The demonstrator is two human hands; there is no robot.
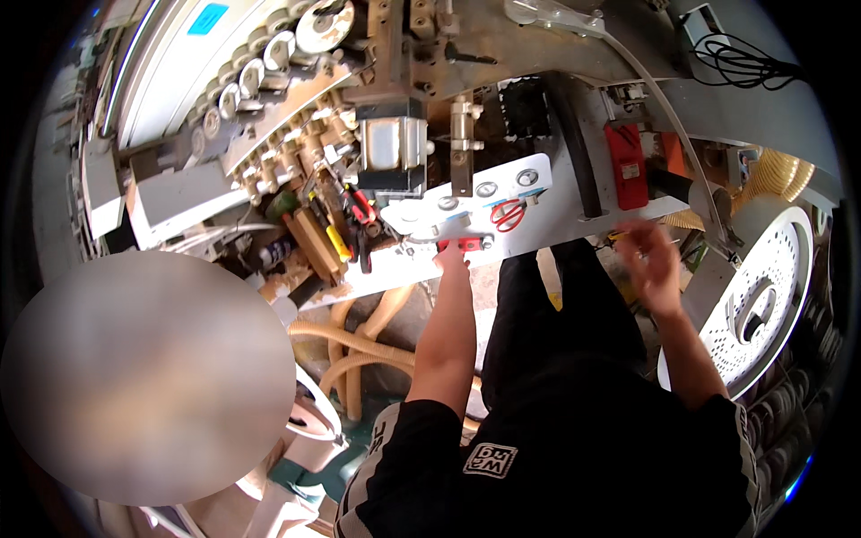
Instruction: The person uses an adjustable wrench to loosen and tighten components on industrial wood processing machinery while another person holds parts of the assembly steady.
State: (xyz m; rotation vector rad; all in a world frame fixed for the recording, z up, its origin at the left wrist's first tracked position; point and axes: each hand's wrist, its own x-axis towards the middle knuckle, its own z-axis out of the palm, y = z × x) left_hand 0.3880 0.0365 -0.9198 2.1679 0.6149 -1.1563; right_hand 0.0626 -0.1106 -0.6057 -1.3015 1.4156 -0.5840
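Observation:
My left hand [450, 256] is at the front edge of the pale machine table [556, 220]. Its fingers close on a small red tool [470, 244] with a round metal end; its exact kind is too small to make out. Red-handled scissors [508, 215] lie just beyond, beside a white plate [520, 170] with round metal-rimmed holes. Off to the right, my right hand [653, 269] is raised past the table edge, near my thigh. Motion smears its fingers, and I cannot make out anything held in them.
Pliers and yellow-handled tools [336, 235] crowd the table's left end. A motor-like block [395, 143] stands behind. A red box [626, 166] and curved metal arm [659, 94] are at right, above a perforated white disc [758, 305]. Tan hoses [359, 345] run below. A blurred oval covers the lower left.

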